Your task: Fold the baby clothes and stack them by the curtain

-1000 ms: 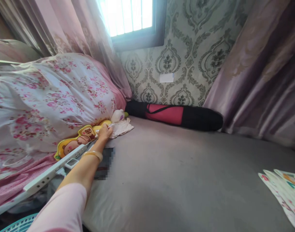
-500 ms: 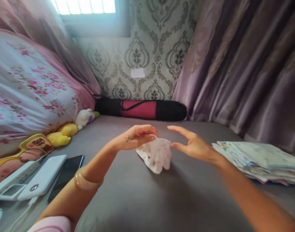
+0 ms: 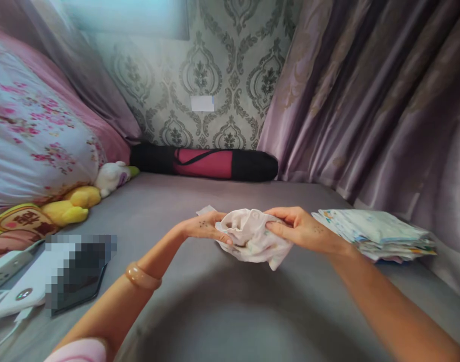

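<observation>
A small white garment (image 3: 252, 239) with a faint print hangs bunched between my hands, above the grey sheet. What looks like a snap shows near its top edge. My left hand (image 3: 211, 229) grips its left side, thumb in front and the other fingers mostly hidden behind the cloth. On the right side, my right hand (image 3: 296, 229) pinches the fabric between thumb and fingers. The garment's exact kind cannot be made out from its folds.
A stack of folded printed cloths (image 3: 377, 234) lies at the right. At the left are a white power bank (image 3: 16, 301), a power strip (image 3: 11, 269), a partly blurred dark phone (image 3: 79, 294) and plush toys (image 3: 69, 206). A black-and-pink rolled bag (image 3: 207, 163) lies along the wall.
My right hand has closed on the garment's right side, having been open beside it. The garment is now spread wider between both hands. The view has shifted slightly.
</observation>
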`<control>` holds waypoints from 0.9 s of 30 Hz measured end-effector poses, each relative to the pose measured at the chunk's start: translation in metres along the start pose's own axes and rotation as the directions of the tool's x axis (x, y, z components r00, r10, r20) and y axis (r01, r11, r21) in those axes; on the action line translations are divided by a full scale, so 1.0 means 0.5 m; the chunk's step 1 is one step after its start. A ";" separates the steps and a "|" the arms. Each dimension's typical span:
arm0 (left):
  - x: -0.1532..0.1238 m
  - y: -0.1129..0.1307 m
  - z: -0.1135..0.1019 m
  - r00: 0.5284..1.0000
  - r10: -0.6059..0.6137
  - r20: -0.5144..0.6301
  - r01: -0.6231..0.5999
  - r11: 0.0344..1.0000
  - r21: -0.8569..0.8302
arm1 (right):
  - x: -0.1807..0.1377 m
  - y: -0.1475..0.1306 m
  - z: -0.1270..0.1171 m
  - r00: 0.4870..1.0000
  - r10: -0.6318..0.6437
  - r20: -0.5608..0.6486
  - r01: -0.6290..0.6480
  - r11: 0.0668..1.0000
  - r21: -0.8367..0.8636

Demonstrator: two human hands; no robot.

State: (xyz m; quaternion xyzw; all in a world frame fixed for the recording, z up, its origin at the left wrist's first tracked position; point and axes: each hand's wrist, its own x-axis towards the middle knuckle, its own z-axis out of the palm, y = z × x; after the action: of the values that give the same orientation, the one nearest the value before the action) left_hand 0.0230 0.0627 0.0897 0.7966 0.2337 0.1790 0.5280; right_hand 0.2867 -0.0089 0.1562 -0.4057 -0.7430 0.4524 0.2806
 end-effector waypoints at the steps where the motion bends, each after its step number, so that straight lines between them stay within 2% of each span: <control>1: 0.005 -0.010 0.003 1.000 0.003 0.000 -0.003 1.000 -0.027 | -0.009 -0.010 -0.008 1.000 0.019 -0.020 -0.019 1.000 0.002; 3: 0.014 -0.026 0.007 0.998 0.013 -0.064 -0.019 0.995 -0.099 | -0.025 -0.025 -0.026 0.996 0.050 -0.073 -0.051 0.999 -0.008; 6: 0.021 -0.022 -0.002 0.972 0.025 -0.232 -0.062 0.986 -0.153 | -0.039 -0.038 -0.064 0.982 0.044 -0.182 -0.060 0.995 -0.079; 9: 0.016 0.028 -0.031 0.895 0.099 -0.435 -0.117 0.993 -0.016 | -0.035 -0.049 -0.109 0.965 -0.008 -0.263 -0.047 0.979 -0.201; 11: 0.010 0.087 -0.052 0.807 0.202 -0.555 -0.128 0.977 0.171 | -0.024 -0.063 -0.132 0.950 -0.073 -0.303 -0.026 0.950 -0.311; 12: 0.007 0.122 -0.062 0.757 0.277 -0.592 -0.114 0.948 0.298 | -0.016 -0.072 -0.141 0.928 -0.137 -0.346 -0.006 0.924 -0.381; 13: 0.004 0.158 -0.072 0.697 0.372 -0.614 -0.087 0.893 0.442 | -0.008 -0.081 -0.147 0.884 -0.228 -0.409 0.016 0.888 -0.460; 15: 0.000 0.225 -0.093 0.524 0.598 -0.606 -0.049 0.732 0.679 | 0.008 -0.097 -0.151 0.728 -0.435 -0.530 0.020 0.786 -0.618; 16: 0.000 0.251 -0.105 0.456 0.672 -0.584 -0.020 0.664 0.748 | 0.016 -0.103 -0.151 0.643 -0.521 -0.561 -0.003 0.731 -0.682; 17: 0.000 0.270 -0.121 0.442 0.708 -0.551 0.012 0.609 0.793 | 0.024 -0.106 -0.151 0.607 -0.570 -0.553 -0.030 0.680 -0.733; 18: 0.002 0.283 -0.138 0.500 0.700 -0.509 0.033 0.572 0.820 | 0.031 -0.108 -0.150 0.640 -0.576 -0.509 -0.042 0.635 -0.772; 19: 0.005 0.289 -0.157 0.619 0.638 -0.458 0.035 0.560 0.828 | 0.038 -0.108 -0.150 0.709 -0.548 -0.444 -0.037 0.600 -0.799; 20: 0.008 0.289 -0.177 0.762 0.525 -0.380 0.022 0.565 0.825 | 0.045 -0.109 -0.149 0.770 -0.512 -0.382 -0.020 0.578 -0.815; 21: 0.012 0.285 -0.194 0.851 0.424 -0.310 0.003 0.586 0.810 | 0.052 -0.110 -0.150 0.790 -0.502 -0.354 -0.006 0.570 -0.822; 22: 0.015 0.280 -0.209 0.840 0.429 -0.331 -0.001 0.611 0.792 | 0.059 -0.111 -0.150 0.764 -0.529 -0.369 0.000 0.572 -0.820; 23: 0.019 0.274 -0.219 0.772 0.494 -0.401 -0.002 0.632 0.775 | 0.066 -0.114 -0.151 0.689 -0.589 -0.424 -0.005 0.581 -0.814; 24: 0.023 0.269 -0.224 0.638 0.591 -0.493 -0.005 0.643 0.765 | 0.073 -0.116 -0.151 0.598 -0.644 -0.477 -0.010 0.590 -0.807; 25: 0.025 0.264 -0.224 0.514 0.661 -0.546 -0.014 0.643 0.766 | 0.080 -0.119 -0.152 0.570 -0.662 -0.487 0.001 0.594 -0.805; 26: 0.028 0.259 -0.222 0.490 0.680 -0.545 -0.030 0.638 0.770 | 0.087 -0.121 -0.152 0.625 -0.640 -0.447 0.031 0.593 -0.805; 27: 0.029 0.255 -0.217 0.569 0.650 -0.504 -0.050 0.639 0.768 | 0.093 -0.123 -0.153 0.719 -0.587 -0.373 0.070 0.595 -0.801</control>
State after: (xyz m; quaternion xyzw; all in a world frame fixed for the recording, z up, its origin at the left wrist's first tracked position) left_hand 0.0008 0.1107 0.2491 0.8128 0.2977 0.5008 0.0002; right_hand 0.3013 0.0486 0.2471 -0.4500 -0.7931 -0.1079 0.3961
